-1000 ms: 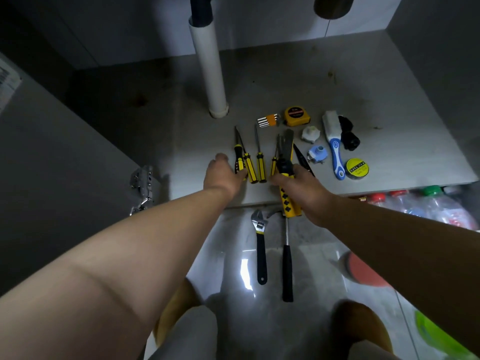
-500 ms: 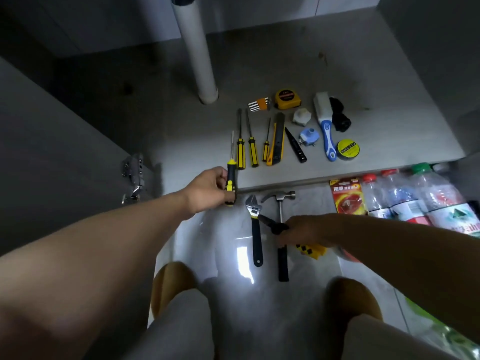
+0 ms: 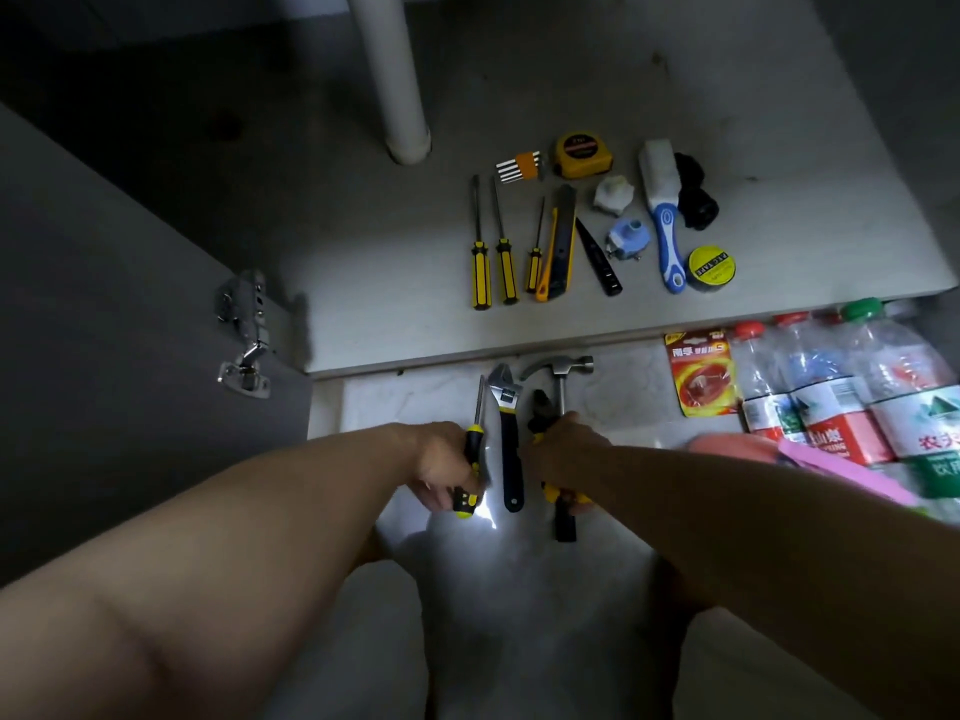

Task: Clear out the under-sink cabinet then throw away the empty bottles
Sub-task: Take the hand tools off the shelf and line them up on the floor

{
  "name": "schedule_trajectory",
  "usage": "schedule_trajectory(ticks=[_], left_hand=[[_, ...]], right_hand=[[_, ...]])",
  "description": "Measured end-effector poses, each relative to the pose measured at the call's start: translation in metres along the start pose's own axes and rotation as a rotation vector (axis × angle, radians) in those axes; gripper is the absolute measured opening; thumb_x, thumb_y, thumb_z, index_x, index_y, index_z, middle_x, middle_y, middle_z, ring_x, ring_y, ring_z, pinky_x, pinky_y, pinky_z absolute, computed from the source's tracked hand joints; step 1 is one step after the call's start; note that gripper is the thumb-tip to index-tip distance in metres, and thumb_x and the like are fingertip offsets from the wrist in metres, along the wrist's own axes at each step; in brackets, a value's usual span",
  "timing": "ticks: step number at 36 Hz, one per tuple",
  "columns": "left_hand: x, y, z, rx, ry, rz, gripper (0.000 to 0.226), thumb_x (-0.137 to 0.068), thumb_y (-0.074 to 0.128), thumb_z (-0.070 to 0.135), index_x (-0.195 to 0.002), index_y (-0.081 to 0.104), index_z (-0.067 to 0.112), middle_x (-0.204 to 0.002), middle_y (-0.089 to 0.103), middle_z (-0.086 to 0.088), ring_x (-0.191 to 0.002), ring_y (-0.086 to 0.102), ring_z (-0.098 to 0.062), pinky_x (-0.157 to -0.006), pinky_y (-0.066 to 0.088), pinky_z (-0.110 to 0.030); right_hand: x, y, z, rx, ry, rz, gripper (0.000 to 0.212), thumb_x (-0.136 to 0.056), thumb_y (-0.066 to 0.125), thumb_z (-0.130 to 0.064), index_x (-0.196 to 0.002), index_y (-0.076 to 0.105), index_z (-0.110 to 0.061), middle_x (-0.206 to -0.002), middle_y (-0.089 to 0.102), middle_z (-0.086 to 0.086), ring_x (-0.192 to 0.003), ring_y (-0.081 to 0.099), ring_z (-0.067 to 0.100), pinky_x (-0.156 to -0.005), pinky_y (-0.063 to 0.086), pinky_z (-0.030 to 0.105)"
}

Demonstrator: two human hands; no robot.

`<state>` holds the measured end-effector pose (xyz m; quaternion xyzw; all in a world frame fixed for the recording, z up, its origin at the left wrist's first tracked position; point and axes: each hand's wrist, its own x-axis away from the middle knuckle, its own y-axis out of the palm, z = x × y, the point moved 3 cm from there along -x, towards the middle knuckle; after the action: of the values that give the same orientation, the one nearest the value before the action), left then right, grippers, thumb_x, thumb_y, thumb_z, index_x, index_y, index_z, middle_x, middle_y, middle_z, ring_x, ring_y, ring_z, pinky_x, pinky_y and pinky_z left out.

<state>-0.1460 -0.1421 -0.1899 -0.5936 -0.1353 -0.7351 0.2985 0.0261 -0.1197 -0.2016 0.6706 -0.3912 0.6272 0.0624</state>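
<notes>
The grey cabinet floor (image 3: 363, 283) carries yellow-handled screwdrivers (image 3: 506, 272), a yellow tape measure (image 3: 581, 154) and a blue-white brush (image 3: 664, 220); the glossy tile floor (image 3: 415, 397) below carries a black-handled wrench (image 3: 508, 413), a steel hammer (image 3: 558, 370) and clear plastic bottles (image 3: 831, 387).

The cabinet floor (image 3: 337, 252) lies open left of my row of tools (image 3: 558, 241). A white pipe (image 3: 395, 85) blocks the back, and bottles (image 3: 826, 376) crowd the right.

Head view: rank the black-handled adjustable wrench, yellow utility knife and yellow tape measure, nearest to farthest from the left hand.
1. Black-handled adjustable wrench, floor, beside the left hand.
2. Yellow utility knife, cabinet front.
3. Yellow tape measure, farther back.
</notes>
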Motion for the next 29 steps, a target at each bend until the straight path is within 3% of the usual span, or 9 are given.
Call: schedule_trajectory(ticks=[3, 5, 7, 10, 15, 19, 25, 27, 29], left_hand=[[-0.006, 0.008, 0.003, 0.026, -0.046, 0.065, 0.026, -0.093, 0.067, 0.019, -0.109, 0.07, -0.001, -0.102, 0.076, -0.022, -0.081, 0.074, -0.026, -0.078, 0.064, -0.037], [-0.007, 0.011, 0.006, 0.045, -0.068, 0.09, 0.027, -0.094, 0.064, 0.02, -0.108, 0.071, -0.002, -0.101, 0.075, -0.023, -0.088, 0.076, -0.03, -0.081, 0.064, -0.04], [-0.008, 0.011, 0.008, 0.047, -0.094, 0.115, 0.03, -0.096, 0.059, 0.022, -0.11, 0.069, -0.003, -0.101, 0.075, -0.025, -0.091, 0.076, -0.034, -0.083, 0.063, -0.043], [-0.009, 0.009, 0.007, -0.014, -0.115, 0.176, 0.03, -0.098, 0.057, 0.021, -0.111, 0.065, -0.005, -0.099, 0.074, -0.026, -0.09, 0.076, -0.035, -0.083, 0.063, -0.044], [-0.01, -0.003, 0.005, -0.173, -0.028, 0.298, 0.04, -0.089, 0.063, 0.011, -0.126, 0.051, 0.001, -0.116, 0.067, -0.02, -0.103, 0.07, -0.033, -0.085, 0.061, -0.041], [-0.007, -0.011, 0.007, -0.186, 0.048, 0.303, 0.045, -0.094, 0.062, 0.015, -0.132, 0.041, 0.005, -0.125, 0.059, -0.016, -0.105, 0.062, -0.027, -0.076, 0.053, -0.033], [-0.003, -0.022, 0.019, -0.319, 0.11, 0.292, 0.015, -0.098, 0.053, 0.019, -0.099, 0.061, 0.006, -0.104, 0.066, -0.013, -0.093, 0.064, -0.026, -0.074, 0.051, -0.032], [0.001, -0.025, 0.025, -0.393, 0.132, 0.276, 0.028, -0.101, 0.051, 0.022, -0.112, 0.066, 0.001, -0.119, 0.064, -0.014, -0.107, 0.063, -0.028, -0.087, 0.054, -0.034], [0.007, -0.027, 0.032, -0.45, 0.166, 0.278, 0.035, -0.103, 0.048, 0.024, -0.126, 0.065, 0.003, -0.132, 0.059, -0.013, -0.119, 0.059, -0.029, -0.1, 0.05, -0.038]], right_hand=[[-0.006, 0.006, -0.01, 0.153, -0.069, 0.081, 0.068, -0.089, 0.066, -0.031, -0.139, 0.028, -0.006, -0.131, 0.05, 0.018, -0.115, 0.057, 0.034, -0.077, 0.06, 0.041], [-0.007, 0.004, -0.012, 0.275, -0.094, 0.148, 0.074, -0.097, 0.055, -0.028, -0.15, 0.015, 0.002, -0.145, 0.032, 0.021, -0.129, 0.045, 0.034, -0.1, 0.048, 0.036], [-0.006, 0.004, -0.016, 0.384, -0.131, 0.132, 0.067, -0.1, 0.046, -0.026, -0.151, 0.016, 0.007, -0.148, 0.026, 0.023, -0.131, 0.041, 0.035, -0.104, 0.04, 0.034], [-0.007, 0.004, -0.015, 0.523, -0.168, 0.057, 0.067, -0.096, 0.052, -0.019, -0.148, 0.021, 0.009, -0.147, 0.032, 0.025, -0.129, 0.046, 0.037, -0.1, 0.046, 0.035], [-0.005, -0.016, -0.016, 0.574, -0.256, -0.034, 0.033, -0.093, 0.054, -0.016, -0.123, 0.057, -0.002, -0.129, 0.054, 0.015, -0.114, 0.06, 0.028, -0.057, 0.046, 0.026], [-0.01, -0.033, -0.011, 0.505, -0.242, -0.125, 0.021, -0.095, 0.059, -0.017, -0.11, 0.062, -0.002, -0.098, 0.07, 0.012, -0.094, 0.072, 0.026, -0.068, 0.06, 0.032], [-0.002, -0.05, -0.003, 0.701, -0.241, -0.251, 0.054, -0.097, 0.047, -0.007, -0.148, 0.037, -0.024, -0.122, 0.06, 0.016, -0.095, 0.067, 0.024, -0.079, 0.061, 0.035], [0.004, -0.05, -0.002, 0.812, -0.336, -0.234, 0.055, -0.099, 0.049, -0.012, -0.152, 0.033, -0.018, -0.125, 0.06, 0.014, -0.086, 0.06, 0.019, -0.078, 0.056, 0.028], [0.006, -0.049, -0.002, 0.878, -0.453, -0.181, 0.055, -0.1, 0.052, -0.015, -0.152, 0.035, -0.015, -0.107, 0.06, 0.004, -0.075, 0.049, 0.013, -0.067, 0.045, 0.019]])
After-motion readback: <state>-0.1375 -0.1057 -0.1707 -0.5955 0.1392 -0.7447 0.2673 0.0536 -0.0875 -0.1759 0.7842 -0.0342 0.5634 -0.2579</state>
